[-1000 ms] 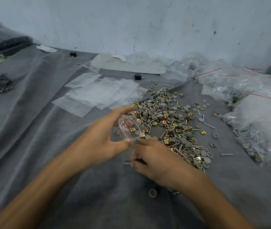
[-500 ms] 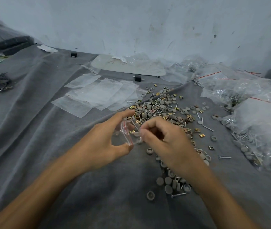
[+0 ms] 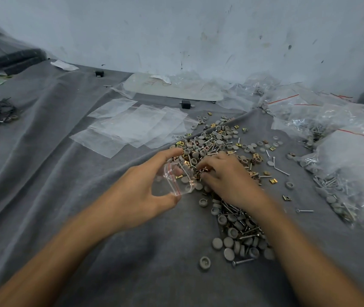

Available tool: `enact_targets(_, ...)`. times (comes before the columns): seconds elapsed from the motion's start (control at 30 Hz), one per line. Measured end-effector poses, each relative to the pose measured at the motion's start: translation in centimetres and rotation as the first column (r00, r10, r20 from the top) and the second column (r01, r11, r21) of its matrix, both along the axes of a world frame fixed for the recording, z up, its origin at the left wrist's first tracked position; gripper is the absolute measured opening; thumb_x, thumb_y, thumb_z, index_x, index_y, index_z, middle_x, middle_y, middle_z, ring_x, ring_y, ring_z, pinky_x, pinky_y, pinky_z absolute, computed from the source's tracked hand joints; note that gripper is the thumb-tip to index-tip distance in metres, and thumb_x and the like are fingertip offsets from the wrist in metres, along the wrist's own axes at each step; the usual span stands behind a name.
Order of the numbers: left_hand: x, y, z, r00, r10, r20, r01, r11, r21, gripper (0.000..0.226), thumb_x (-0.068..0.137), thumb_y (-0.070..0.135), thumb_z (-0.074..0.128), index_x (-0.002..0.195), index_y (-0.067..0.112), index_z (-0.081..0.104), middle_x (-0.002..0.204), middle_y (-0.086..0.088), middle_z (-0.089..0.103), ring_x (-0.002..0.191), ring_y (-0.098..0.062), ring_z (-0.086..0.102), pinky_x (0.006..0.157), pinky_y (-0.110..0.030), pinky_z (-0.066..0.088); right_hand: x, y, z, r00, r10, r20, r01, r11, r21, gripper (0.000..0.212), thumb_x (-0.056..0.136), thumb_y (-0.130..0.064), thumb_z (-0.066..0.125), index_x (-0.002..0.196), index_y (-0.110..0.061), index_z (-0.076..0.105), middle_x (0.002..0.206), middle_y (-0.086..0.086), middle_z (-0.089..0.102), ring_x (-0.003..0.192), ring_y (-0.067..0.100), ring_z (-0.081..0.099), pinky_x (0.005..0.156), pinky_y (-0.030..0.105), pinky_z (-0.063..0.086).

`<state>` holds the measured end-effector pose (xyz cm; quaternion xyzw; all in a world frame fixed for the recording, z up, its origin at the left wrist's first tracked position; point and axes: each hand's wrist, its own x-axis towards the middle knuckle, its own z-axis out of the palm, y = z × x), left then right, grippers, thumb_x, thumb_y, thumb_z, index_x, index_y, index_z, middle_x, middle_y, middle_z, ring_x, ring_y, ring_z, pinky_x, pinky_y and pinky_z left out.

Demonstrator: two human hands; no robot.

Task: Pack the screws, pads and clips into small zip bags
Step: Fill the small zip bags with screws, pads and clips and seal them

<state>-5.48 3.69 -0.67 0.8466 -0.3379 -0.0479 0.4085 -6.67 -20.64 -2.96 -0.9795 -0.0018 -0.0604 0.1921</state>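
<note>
The left hand (image 3: 141, 193) is pinching a small clear zip bag (image 3: 177, 181), red-striped at its gaping mouth, between thumb and fingers. Just right of that grip, the right hand (image 3: 227, 176) is curling its fingers into round grey pads (image 3: 217, 243), slim screws (image 3: 281, 171) and brass clips (image 3: 273, 181); whatever it is holding is hidden.

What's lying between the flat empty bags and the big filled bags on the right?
In the head view, a loose pile of pads, screws and clips spreads over the grey cloth there.

Grey pads (image 3: 217, 243), gold clips (image 3: 273, 181), seemingly red-lined bag (image 3: 173, 185).
</note>
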Motion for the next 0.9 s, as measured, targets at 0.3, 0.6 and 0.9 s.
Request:
enact_targets(0.3,0.3,0.2,-0.3,1.000,0.010,-0.002,-0.010,1.000,0.009,0.084,0.081,0.031,0.081,0.145,0.057,0.033,0.141,0.033,0.049,0.132,0.009,0.045,0.110,-0.020,0.037,0.3,0.2,-0.6,0.999,-0.037,-0.001,0.037,0.986,-0.160,0.018,0.099,-0.049,0.055,0.107,-0.033,0.057,0.109,-0.007,0.048,0.111,0.019,0.043,0.094,0.036,0.036)
enact_targets(0.6,0.4,0.3,-0.2,1.000,0.009,0.009,-0.010,1.000,0.027,0.084,0.081,0.033,0.080,0.144,0.059,0.032,0.126,0.045,0.053,0.128,0.011,0.046,0.104,-0.019,0.039,-1.2,-1.1,0.0,0.995,-0.078,0.060,0.077,0.997,0.022,0.013,0.104,-0.038,0.049,0.096,-0.029,0.054,0.088,-0.011,0.061,0.086,0.015,0.055,0.080,0.042,0.049)
enact_targets(0.9,0.3,0.1,-0.5,1.000,-0.002,0.023,0.001,1.000,0.021,0.083,0.081,0.036,0.079,0.145,0.058,0.031,0.135,0.034,0.055,0.129,0.012,0.045,0.105,-0.014,0.037,-3.9,-0.7,1.4,0.966,-0.117,0.232,-0.009,0.877,0.480,0.008,0.100,-0.028,0.060,0.095,-0.034,0.064,0.078,-0.012,0.065,0.068,0.005,0.057,0.061,0.024,0.047)
